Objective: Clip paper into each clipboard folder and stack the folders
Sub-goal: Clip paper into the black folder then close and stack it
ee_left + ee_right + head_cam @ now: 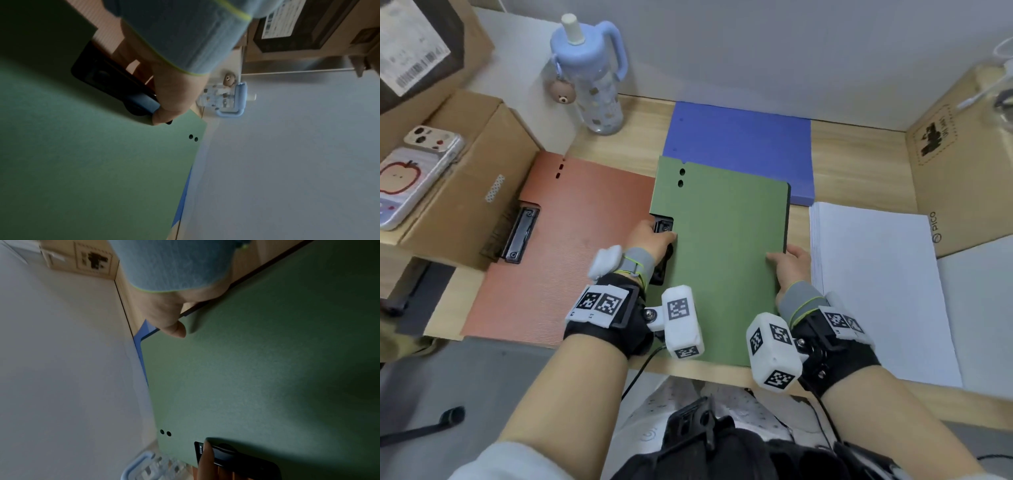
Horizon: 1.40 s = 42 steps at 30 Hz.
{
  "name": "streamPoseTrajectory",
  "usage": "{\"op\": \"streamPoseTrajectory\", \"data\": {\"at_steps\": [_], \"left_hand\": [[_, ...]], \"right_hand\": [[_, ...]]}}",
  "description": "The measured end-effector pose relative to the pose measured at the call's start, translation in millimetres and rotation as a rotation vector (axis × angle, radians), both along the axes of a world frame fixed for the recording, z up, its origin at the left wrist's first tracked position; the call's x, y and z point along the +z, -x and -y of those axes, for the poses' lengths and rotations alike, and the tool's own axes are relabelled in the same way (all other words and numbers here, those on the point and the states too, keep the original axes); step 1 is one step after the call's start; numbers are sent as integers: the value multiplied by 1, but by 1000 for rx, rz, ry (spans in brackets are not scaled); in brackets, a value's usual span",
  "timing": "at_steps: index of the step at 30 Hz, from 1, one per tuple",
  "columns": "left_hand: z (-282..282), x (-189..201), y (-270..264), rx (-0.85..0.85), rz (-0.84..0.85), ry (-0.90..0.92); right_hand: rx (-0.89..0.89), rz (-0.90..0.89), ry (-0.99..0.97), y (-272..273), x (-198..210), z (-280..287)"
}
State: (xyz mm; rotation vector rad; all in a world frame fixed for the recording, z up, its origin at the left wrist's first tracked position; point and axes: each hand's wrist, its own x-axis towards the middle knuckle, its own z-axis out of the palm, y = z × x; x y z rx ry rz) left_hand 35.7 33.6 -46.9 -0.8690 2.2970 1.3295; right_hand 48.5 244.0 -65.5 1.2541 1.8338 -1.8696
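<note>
A closed green clipboard folder (726, 260) lies at the middle of the desk, its far end over the front of a blue folder (739, 137). My left hand (650, 236) grips the black clip (115, 87) on the green folder's left edge, thumb on top. My right hand (789, 263) pinches the right edge, with the thumb (176, 331) on the cover and the fingers hidden beneath. A closed red folder (571, 246) with its own black clip (520, 234) lies to the left. A stack of white paper (876, 281) sits to the right.
A blue water bottle (592, 75) stands at the back left. A cardboard box (465, 192) with phones (410, 174) on it crowds the left side. Another cardboard box (962, 164) stands at the back right. The wall runs close behind the blue folder.
</note>
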Motion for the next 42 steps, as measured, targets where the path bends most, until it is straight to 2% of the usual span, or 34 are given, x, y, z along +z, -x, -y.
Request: {"op": "streamPoseTrajectory", "data": {"at_steps": [9,19,23,33,42], "left_hand": [[-29,-20,-7,-121,142,75],[-36,-18,-6,-265,262,284],[-40,-17,-7,-276,273,259],[-54,-7,-5,-345,324,330],[-69,36,1,-469,274,224]], "right_hand": [[-3,28,-29,-18,-15,-25],[71,84,-54,-13,-20,-31],[105,134,-62,-7,-20,-37],[53,11,14,-2,9,-37],[64,-122,94,5,71,-37]]}}
